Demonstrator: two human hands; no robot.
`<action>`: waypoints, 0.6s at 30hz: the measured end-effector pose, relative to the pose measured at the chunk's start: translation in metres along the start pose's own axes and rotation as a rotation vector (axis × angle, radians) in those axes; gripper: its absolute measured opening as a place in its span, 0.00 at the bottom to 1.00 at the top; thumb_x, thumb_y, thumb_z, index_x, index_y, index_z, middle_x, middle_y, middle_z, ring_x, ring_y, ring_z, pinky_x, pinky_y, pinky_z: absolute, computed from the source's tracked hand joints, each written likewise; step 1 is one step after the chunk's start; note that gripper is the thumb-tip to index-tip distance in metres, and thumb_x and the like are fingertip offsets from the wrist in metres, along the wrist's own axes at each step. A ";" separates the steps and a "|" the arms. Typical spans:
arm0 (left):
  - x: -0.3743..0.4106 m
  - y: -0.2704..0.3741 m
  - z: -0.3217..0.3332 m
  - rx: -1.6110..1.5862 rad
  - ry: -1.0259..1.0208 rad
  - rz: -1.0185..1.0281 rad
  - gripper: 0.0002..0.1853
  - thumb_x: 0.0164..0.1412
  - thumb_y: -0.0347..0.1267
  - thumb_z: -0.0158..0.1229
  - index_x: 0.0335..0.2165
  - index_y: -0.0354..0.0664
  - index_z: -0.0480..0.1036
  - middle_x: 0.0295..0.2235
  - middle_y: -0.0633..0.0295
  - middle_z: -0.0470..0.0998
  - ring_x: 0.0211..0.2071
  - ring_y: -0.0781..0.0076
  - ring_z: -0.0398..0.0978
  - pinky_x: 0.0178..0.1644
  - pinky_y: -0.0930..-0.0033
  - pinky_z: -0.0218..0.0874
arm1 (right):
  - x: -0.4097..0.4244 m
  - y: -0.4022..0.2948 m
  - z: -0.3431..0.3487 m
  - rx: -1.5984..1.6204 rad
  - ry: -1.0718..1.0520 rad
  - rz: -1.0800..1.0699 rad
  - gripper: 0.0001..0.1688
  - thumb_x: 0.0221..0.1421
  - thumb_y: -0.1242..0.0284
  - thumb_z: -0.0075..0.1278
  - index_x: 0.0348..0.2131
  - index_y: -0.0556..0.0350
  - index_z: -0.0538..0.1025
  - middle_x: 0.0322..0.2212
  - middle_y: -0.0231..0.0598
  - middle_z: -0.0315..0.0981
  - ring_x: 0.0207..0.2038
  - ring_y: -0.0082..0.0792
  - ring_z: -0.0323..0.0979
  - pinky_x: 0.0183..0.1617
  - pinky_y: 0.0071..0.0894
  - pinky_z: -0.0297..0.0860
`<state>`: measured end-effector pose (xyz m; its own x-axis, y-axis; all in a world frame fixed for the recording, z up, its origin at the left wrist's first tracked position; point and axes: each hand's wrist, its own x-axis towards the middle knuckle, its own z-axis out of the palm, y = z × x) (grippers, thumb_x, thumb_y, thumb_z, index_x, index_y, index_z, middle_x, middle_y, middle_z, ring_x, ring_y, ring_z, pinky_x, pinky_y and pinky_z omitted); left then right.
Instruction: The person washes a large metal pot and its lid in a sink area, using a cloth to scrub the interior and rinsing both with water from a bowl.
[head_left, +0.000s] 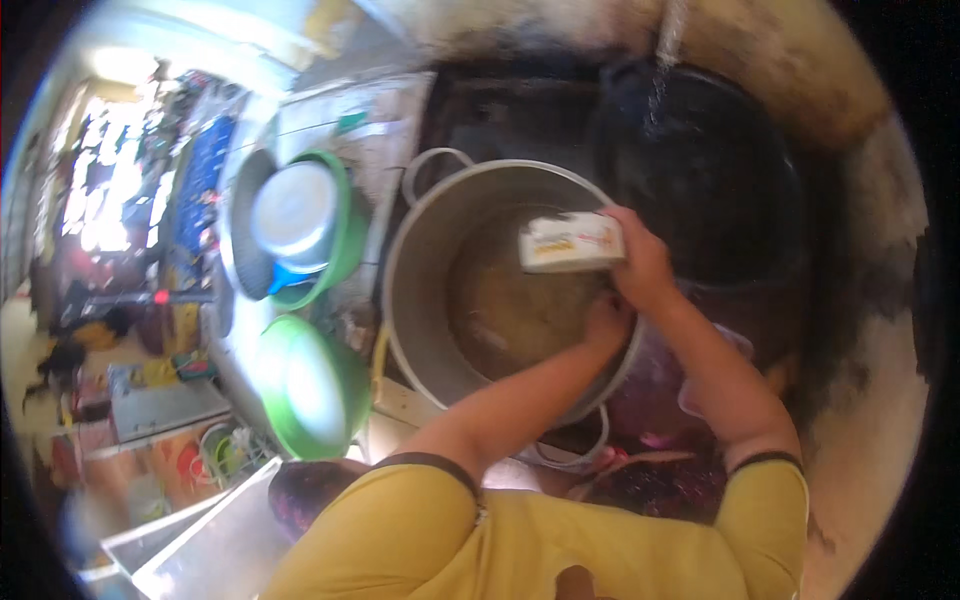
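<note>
A large metal pot (420, 315) with loop handles stands before me. Its brownish bottom looks wet, though how deep any liquid is cannot be told. My right hand (643, 259) holds a small white box (571, 244) bearing printed writing above the pot's right side. The box's near end looks ragged, perhaps torn, but blur hides the detail. My left hand (609, 319) reaches over the pot's near rim to just below the right hand. Its fingers are blurred and partly hidden, so whether they hold something is unclear.
Water (667, 60) runs down into a large black basin (787, 172) at the far right. Green plastic basins (358, 232) and a metal bowl (294, 210) stand on the tiled ledge (386, 150) to the left. A stained wall (870, 360) bounds the right side.
</note>
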<state>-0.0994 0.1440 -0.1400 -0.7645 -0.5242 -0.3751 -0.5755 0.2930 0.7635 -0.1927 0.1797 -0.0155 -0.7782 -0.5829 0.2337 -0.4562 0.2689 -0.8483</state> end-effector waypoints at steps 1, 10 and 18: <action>-0.008 0.014 -0.004 -0.090 -0.096 0.085 0.17 0.54 0.38 0.49 0.31 0.33 0.72 0.29 0.43 0.75 0.33 0.47 0.73 0.39 0.56 0.62 | -0.003 0.007 -0.007 0.002 0.027 -0.010 0.23 0.43 0.80 0.45 0.43 0.52 0.65 0.39 0.50 0.69 0.43 0.52 0.68 0.44 0.40 0.65; -0.026 -0.005 -0.010 -0.013 -0.221 0.094 0.16 0.55 0.32 0.46 0.41 0.37 0.70 0.39 0.47 0.73 0.43 0.52 0.70 0.48 0.61 0.59 | -0.005 0.007 -0.004 0.027 0.033 -0.083 0.20 0.47 0.78 0.42 0.43 0.53 0.65 0.36 0.49 0.69 0.40 0.55 0.68 0.41 0.40 0.66; -0.033 0.002 -0.013 -0.044 -0.274 0.091 0.18 0.49 0.31 0.47 0.40 0.36 0.71 0.39 0.44 0.72 0.42 0.46 0.69 0.48 0.57 0.59 | -0.005 0.007 -0.010 -0.017 0.050 -0.116 0.19 0.48 0.75 0.43 0.43 0.53 0.65 0.37 0.49 0.69 0.40 0.54 0.68 0.41 0.41 0.66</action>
<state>-0.0713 0.1517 -0.1198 -0.8658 -0.2600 -0.4276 -0.4924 0.2908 0.8203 -0.1968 0.1922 -0.0173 -0.7403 -0.5720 0.3533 -0.5509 0.2149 -0.8064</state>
